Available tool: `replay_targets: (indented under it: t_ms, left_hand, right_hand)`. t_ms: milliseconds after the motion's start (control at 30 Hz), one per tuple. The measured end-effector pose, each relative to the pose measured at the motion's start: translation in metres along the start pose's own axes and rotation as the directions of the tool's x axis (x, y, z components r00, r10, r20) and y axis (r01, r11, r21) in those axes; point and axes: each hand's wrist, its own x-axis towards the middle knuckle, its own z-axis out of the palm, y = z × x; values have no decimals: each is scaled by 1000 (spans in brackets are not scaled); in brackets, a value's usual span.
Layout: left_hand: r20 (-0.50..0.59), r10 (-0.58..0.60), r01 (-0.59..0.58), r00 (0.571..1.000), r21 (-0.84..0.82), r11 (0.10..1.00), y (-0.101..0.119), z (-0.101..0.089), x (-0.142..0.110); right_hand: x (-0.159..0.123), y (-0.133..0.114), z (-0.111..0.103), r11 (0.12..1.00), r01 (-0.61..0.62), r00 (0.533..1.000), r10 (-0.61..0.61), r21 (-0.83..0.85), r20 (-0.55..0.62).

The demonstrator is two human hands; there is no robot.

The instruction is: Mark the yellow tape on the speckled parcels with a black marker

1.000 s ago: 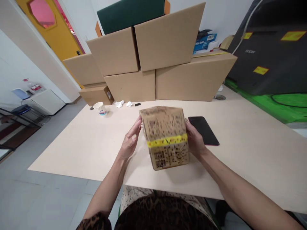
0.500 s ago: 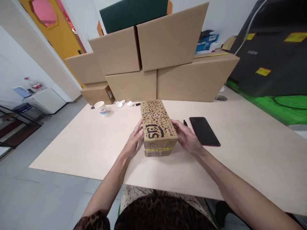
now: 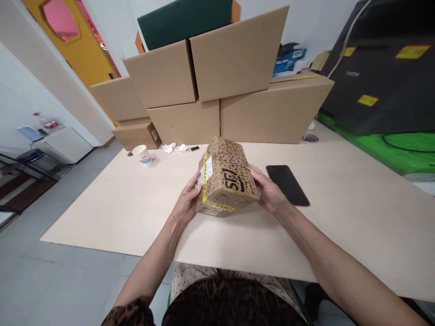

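Note:
A brown cardboard box (image 3: 231, 167) printed with dark specks and large black lettering is tilted between my two hands, above the table's middle. Yellow tape runs round its side, and a white label (image 3: 205, 169) shows on the left face. My left hand (image 3: 186, 199) grips the box's left side, fingers by the label. On the opposite side, my right hand (image 3: 268, 188) presses against the box, its fingertips partly hidden behind it. Whether the lower edge touches the table is hard to make out. To the right of my right hand lies a black tablet-like slab (image 3: 287, 184).
Large cardboard boxes (image 3: 251, 115) are stacked along the table's back. A paper cup (image 3: 142, 155), crumpled tissues (image 3: 169, 147) and a small black piece (image 3: 195, 148) sit at the back left. A dark covered machine (image 3: 377, 86) stands at the right on green material.
The box has been rolled to the right between my hands, so its left face with the label and yellow tape now shows. Both hands still hold its sides.

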Motion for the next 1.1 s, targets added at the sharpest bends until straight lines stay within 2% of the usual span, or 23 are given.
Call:
replay_targets:
  t_ms: [133, 267, 367, 500, 600, 733, 833, 1000, 1100]
  left_hand:
    - [-19, 137, -138, 990, -73, 988, 4, 4, -3]
    - [38, 90, -87, 995, -81, 993, 5, 9, -5]
    - [67, 107, -103, 992, -66, 992, 5, 11, -5]
    - [41, 194, -195, 980, 11, 981, 5, 10, -7]
    - [-2, 254, -252, 967, 118, 960, 5, 11, -10]
    - [63, 262, -269, 963, 194, 943, 5, 13, -14]
    - [94, 237, -250, 967, 159, 955, 5, 9, -11]
    - [15, 193, -193, 981, 24, 981, -1, -1, -4]
    - [68, 109, -109, 992, -1, 994, -6, 3, -4]
  right_hand:
    - [-2, 4, 3, 1000, -5, 998, 6, -11, 56]
    - [-2, 14, 6, 999, -42, 995, 43, -13, 93]
    - [0, 18, 6, 999, -49, 997, 49, 5, 64]
    - [0, 13, 3, 1000, -7, 1000, 7, 22, 3]
    - [-4, 8, 3, 997, -82, 997, 82, -1, 1]
    - [-12, 6, 9, 991, -130, 992, 130, -31, 2]
    - [-14, 6, 15, 993, -98, 995, 100, 65, -27]
    - [-12, 7, 20, 978, 42, 996, -25, 203, -88]
    - [-11, 14, 22, 963, 160, 982, -133, 215, -138]
